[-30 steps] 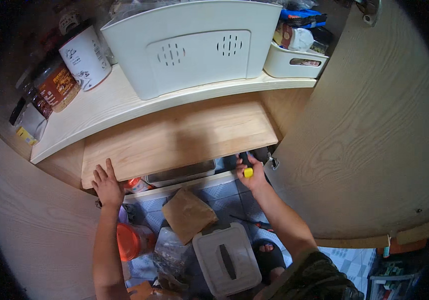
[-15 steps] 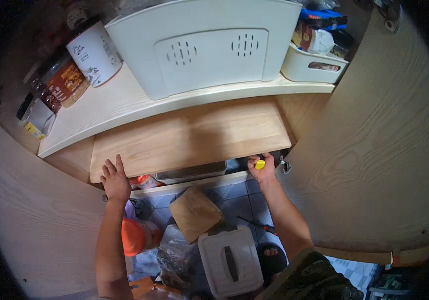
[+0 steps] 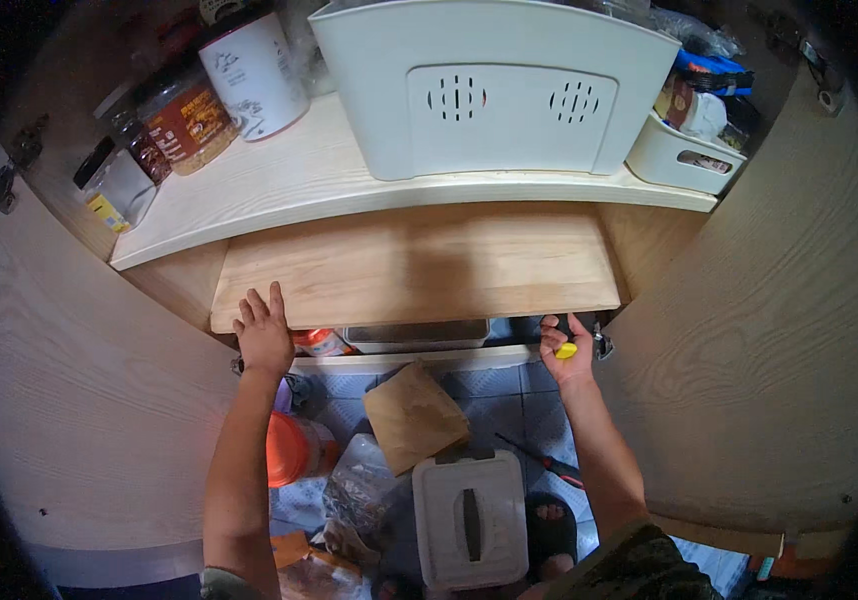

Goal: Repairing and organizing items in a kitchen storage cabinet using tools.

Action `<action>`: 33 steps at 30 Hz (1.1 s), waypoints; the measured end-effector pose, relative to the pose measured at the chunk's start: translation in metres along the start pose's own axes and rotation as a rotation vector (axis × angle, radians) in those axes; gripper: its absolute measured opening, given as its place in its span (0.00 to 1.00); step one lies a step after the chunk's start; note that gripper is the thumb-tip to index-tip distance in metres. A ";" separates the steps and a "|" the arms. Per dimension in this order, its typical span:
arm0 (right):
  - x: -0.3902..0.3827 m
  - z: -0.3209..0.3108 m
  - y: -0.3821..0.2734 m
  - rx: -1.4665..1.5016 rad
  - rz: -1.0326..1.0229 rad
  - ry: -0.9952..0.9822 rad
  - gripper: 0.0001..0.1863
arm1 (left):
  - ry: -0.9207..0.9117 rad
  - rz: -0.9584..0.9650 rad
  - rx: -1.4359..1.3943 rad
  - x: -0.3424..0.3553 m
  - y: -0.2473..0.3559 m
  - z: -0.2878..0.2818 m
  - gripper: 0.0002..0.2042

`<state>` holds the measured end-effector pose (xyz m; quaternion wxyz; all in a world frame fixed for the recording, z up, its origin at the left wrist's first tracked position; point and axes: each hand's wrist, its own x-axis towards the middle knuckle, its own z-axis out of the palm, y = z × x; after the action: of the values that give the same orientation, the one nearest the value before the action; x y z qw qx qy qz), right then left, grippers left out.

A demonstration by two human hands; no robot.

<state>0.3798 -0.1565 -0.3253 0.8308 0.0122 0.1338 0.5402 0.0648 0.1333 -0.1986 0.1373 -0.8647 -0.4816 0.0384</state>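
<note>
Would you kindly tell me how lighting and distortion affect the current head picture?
Head view: a soft dark shadow falls across the wooden board; the upper shelf's front edge looks bowed by the fisheye lens; corners fade to black; the yellow-ended object in the right hand is too small to identify.

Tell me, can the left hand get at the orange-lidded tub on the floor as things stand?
Probably yes: the left hand lies open on the board, and the orange-lidded tub is close by the forearm with nothing seen lying on it. The hand would first have to leave the board.
</note>
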 end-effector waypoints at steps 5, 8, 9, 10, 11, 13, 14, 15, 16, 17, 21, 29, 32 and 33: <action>0.037 -0.017 -0.024 -0.205 -0.184 0.050 0.16 | -0.003 0.005 -0.025 0.006 0.012 -0.001 0.34; 0.056 0.071 0.044 -0.325 -0.479 0.153 0.17 | -0.013 -0.018 -0.004 0.001 -0.001 0.000 0.35; 0.054 0.074 0.039 -0.327 -0.488 0.153 0.17 | -0.022 -0.021 0.000 0.001 0.000 0.000 0.36; 0.054 0.076 0.034 -0.324 -0.495 0.157 0.17 | -0.017 -0.021 0.013 0.002 0.002 -0.001 0.36; 0.054 0.079 0.030 -0.321 -0.500 0.162 0.17 | -0.013 -0.016 0.009 0.003 0.005 0.000 0.36; 0.055 0.080 0.025 -0.312 -0.499 0.175 0.17 | -0.019 -0.012 0.012 0.003 0.007 0.001 0.36; 0.057 0.079 0.024 -0.306 -0.494 0.183 0.17 | -0.020 -0.014 0.014 0.005 0.006 0.003 0.36; 0.058 0.077 0.023 -0.300 -0.488 0.192 0.17 | -0.006 -0.010 0.025 0.006 0.005 0.005 0.36; 0.060 0.074 0.022 -0.292 -0.483 0.201 0.17 | 0.008 -0.005 0.038 0.007 0.004 0.005 0.36; 0.062 0.071 0.021 -0.284 -0.479 0.210 0.16 | 0.007 -0.005 0.041 0.007 0.004 0.005 0.36; 0.068 0.038 0.010 -0.258 -0.461 0.238 0.16 | -0.015 -0.004 0.011 0.003 0.007 0.000 0.37; 0.013 -0.004 0.005 0.015 -0.014 -0.093 0.14 | -0.005 -0.004 0.030 0.004 -0.001 0.004 0.31; 0.006 0.004 0.007 0.046 -0.024 -0.100 0.16 | 0.053 0.032 0.029 0.012 0.002 0.002 0.29; 0.005 0.002 0.005 0.033 -0.071 -0.050 0.17 | 0.049 0.027 0.021 0.009 0.004 0.005 0.29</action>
<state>0.3773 -0.1495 -0.3235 0.8521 0.0346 0.1223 0.5078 0.0721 0.1397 -0.2039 0.1577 -0.8704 -0.4658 0.0241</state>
